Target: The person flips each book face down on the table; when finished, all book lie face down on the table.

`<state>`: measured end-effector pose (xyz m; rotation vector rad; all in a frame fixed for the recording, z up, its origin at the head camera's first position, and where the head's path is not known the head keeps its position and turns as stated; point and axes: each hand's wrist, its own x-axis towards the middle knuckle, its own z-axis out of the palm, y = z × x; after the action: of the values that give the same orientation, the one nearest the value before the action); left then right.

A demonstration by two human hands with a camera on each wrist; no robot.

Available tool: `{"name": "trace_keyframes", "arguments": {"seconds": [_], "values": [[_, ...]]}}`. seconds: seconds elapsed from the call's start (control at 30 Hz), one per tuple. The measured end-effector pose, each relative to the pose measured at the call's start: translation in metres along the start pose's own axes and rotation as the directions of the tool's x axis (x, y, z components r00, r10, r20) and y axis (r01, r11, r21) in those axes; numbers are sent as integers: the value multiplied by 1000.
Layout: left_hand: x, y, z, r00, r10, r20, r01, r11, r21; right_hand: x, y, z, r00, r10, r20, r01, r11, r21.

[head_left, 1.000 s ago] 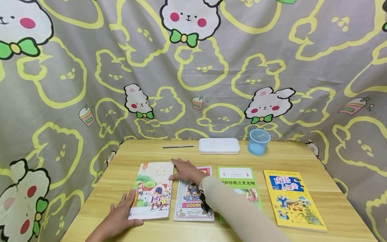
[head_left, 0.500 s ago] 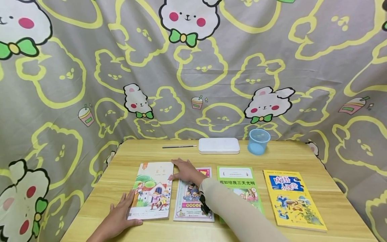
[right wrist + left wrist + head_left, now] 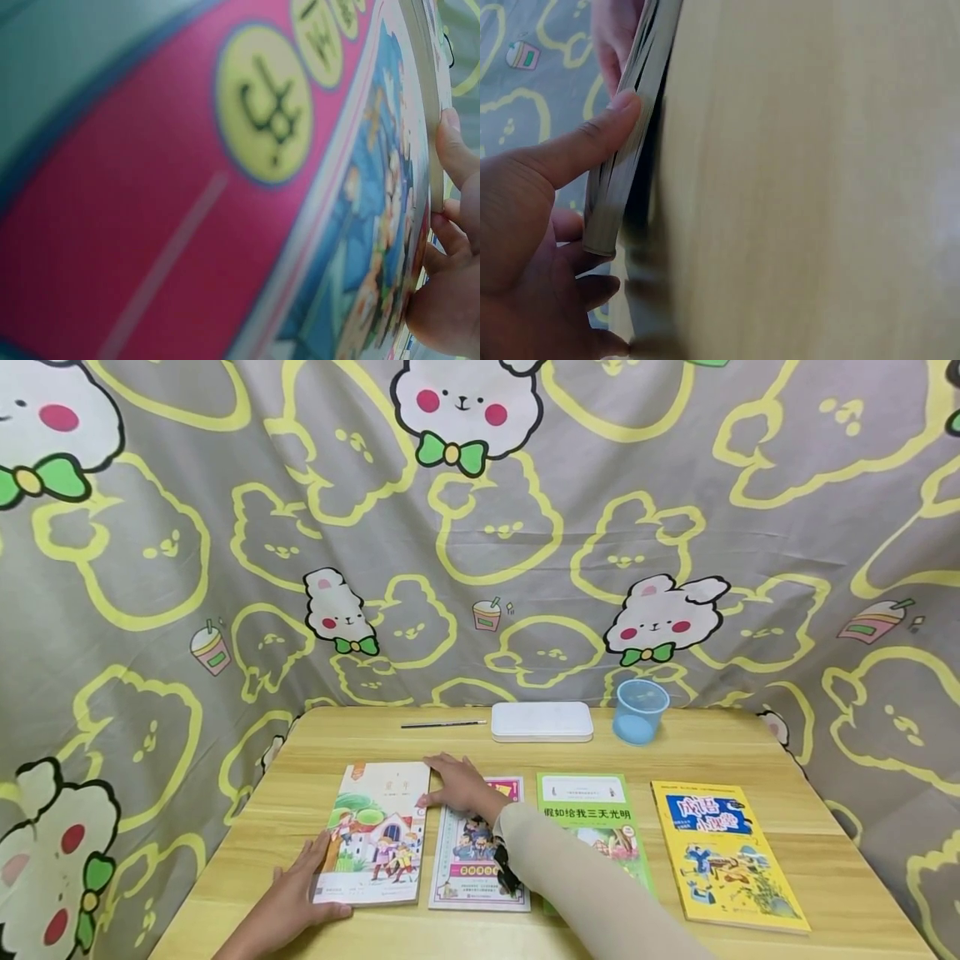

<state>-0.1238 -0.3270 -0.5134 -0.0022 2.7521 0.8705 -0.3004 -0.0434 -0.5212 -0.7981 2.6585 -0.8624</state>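
Note:
A white storybook [image 3: 378,835] with a painted red-roofed house on its cover lies at the left of the row. My left hand [image 3: 294,893] holds its lower left corner; in the left wrist view the thumb [image 3: 592,146] presses the page edges and the other fingers are at the spine side. At the upper right corner, my right hand [image 3: 463,789] grips the book, thumb at its right side and fingers at the top edge. The right forearm crosses over a pink-and-white book [image 3: 477,881] and partly hides a green book [image 3: 588,802].
To the right lies a yellow book [image 3: 731,868], slightly turned. Along the back of the wooden table [image 3: 360,739] are a pencil [image 3: 442,724], a white case [image 3: 542,721] and a blue cup [image 3: 641,714]. A patterned curtain [image 3: 427,610] hangs behind and at both sides.
Both hands keep their places on the white storybook. The whole head view shifts very slightly left.

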Motion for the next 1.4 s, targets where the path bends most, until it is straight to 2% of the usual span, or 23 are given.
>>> {"name": "trace_keyframes", "arguments": {"seconds": [0.33, 0.6, 0.77, 0.87, 1.0, 1.07, 1.2, 1.3, 1.4], "values": [[-5, 8, -6, 1000, -19, -25, 15, 993, -121, 1, 2, 2, 1000, -1, 10, 1, 1000, -8], [-7, 14, -9, 999, -25, -45, 17, 985, -170, 2, 3, 1, 1000, 8, 20, -7, 1000, -11], [-9, 19, -11, 999, -24, -34, 15, 968, -250, 2, 5, 1, 1000, 8, 24, -8, 1000, 2], [-11, 21, -12, 999, -9, -35, -3, 939, -343, 3, 7, 2, 1000, 7, 25, -7, 1000, 3], [-14, 26, -13, 998, -8, -61, -22, 888, -460, 2, 7, 1, 1000, 5, 25, -5, 1000, 11], [-14, 29, -13, 997, -32, -77, -9, 875, -485, 2, 7, 1, 1000, 4, 26, -5, 1000, 14], [-15, 35, -11, 992, -79, -100, 9, 825, -566, 2, 7, 1, 1000, 6, 23, -6, 1000, 6], [-16, 38, -9, 989, -82, -125, -18, 765, -644, 3, 8, 3, 1000, 7, 14, -7, 1000, -9], [-16, 40, -6, 986, -50, -162, -82, 696, -714, 4, 9, 5, 1000, 8, 8, -7, 1000, -13]]}}
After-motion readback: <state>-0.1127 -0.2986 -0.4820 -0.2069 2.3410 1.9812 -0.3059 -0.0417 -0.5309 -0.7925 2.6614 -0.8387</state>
